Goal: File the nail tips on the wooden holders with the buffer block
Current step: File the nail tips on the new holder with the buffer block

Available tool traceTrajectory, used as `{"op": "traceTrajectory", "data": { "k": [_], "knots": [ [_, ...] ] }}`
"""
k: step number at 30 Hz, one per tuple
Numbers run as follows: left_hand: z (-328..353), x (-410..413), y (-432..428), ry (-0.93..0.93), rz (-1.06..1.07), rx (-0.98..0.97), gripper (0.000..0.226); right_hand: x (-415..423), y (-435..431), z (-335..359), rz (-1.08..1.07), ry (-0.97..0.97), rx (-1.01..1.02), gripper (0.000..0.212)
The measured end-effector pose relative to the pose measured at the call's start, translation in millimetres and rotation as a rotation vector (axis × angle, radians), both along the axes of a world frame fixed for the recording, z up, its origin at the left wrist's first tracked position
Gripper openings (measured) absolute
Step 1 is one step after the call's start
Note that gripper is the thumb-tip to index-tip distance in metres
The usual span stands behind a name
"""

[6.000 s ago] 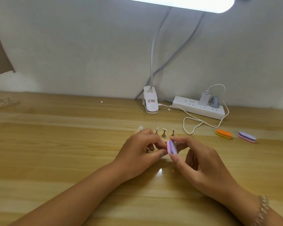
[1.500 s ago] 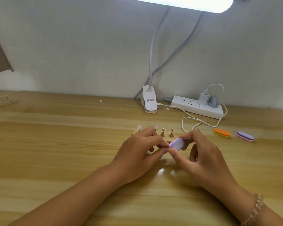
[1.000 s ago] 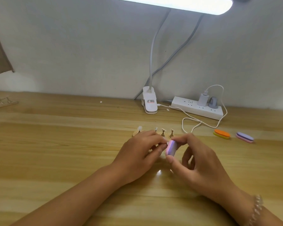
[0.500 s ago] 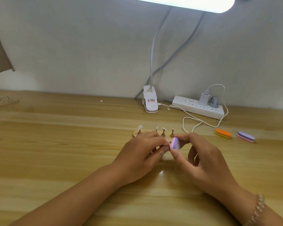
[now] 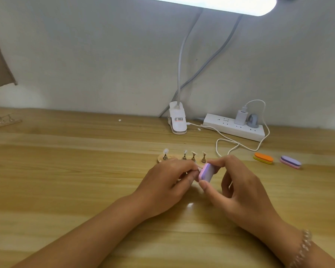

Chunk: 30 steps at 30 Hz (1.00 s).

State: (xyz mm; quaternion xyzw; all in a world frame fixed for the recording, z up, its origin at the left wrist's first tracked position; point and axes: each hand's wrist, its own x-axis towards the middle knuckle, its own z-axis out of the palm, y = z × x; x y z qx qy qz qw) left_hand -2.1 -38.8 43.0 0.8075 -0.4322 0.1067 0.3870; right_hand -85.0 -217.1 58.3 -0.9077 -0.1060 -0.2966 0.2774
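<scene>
Thumb and forefinger of the right hand are pinching the spongy-looking buffer block endwise; left hand is gripping a flimsy nail tip.

Wooden table. Wooden holder with nail tips sits just beyond my left hand. Lamp clip and power strip are farther back, and a white cable loops toward my right hand. Orange buffer and purple buffer lie right of it. Second holder is far left.
</scene>
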Motion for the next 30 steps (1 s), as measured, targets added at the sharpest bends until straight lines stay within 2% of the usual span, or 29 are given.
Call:
{"op": "traceTrajectory", "data": {
  "k": [2,6,10,15,20,24,28,30],
  "knots": [
    [0,1,0,0.022,-0.003,-0.012,0.016,2,-2,-1,-0.034,-0.006,0.023,0.034],
    [-1,2,0,0.027,0.001,-0.015,0.018,-3,4,-2,0.042,0.010,-0.099,0.039],
    [1,1,-1,0.022,-0.018,-0.020,0.016,4,-6,-3,-0.019,0.007,0.059,0.033],
    [0,1,0,-0.014,-0.016,-0.009,0.017,-2,2,-3,0.079,-0.002,-0.045,0.034],
    [2,-1,-1,-0.022,-0.049,0.004,0.016,5,-7,-1,-0.004,-0.021,0.053,0.032],
    [1,-2,1,-0.053,-0.045,0.031,0.016,-2,2,-3,0.085,-0.020,-0.050,0.035],
    [1,-2,0,-0.043,-0.035,0.039,0.015,5,-7,-3,-0.010,0.024,0.099,0.030],
    [0,-3,0,-0.044,-0.035,0.047,0.018,6,-8,-3,-0.037,0.020,0.085,0.030]
  ]
}}
